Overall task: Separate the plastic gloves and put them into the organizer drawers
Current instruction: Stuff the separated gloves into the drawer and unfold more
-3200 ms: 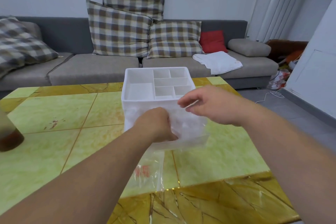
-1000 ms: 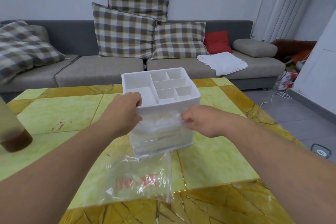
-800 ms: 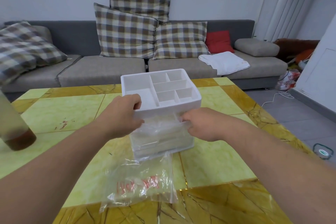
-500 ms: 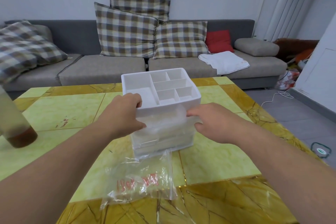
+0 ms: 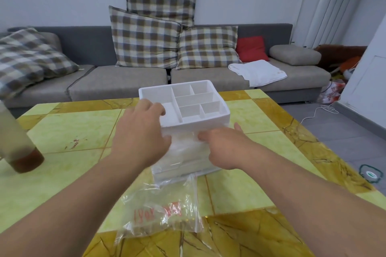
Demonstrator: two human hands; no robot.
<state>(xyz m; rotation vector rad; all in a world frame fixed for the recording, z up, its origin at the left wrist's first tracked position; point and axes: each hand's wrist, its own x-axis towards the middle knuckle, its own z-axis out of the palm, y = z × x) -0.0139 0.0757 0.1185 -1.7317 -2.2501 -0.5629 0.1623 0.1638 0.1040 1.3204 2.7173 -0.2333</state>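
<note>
The left grip [image 5: 142, 133] clasps the top rim of the white organizer [image 5: 196, 99], mid-frame on the tabletop [image 5: 73, 129]. The right grip [image 5: 225, 148] touches plastic gloves [image 5: 184, 146] at its front; whether pinching, cannot tell.

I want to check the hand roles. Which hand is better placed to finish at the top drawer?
Right, probably. The right hand has its fingers at the drawer front of the organizer, against the plastic gloves there. The left hand grips the organizer's top corner, steadying it.

A bottle [image 5: 15, 137] stands at my surface's [image 5: 83, 123] left edge. Beyond its far edge, a sofa [image 5: 117, 81] holds checked cushions [image 5: 144, 37] and a white cloth [image 5: 258, 72].
</note>
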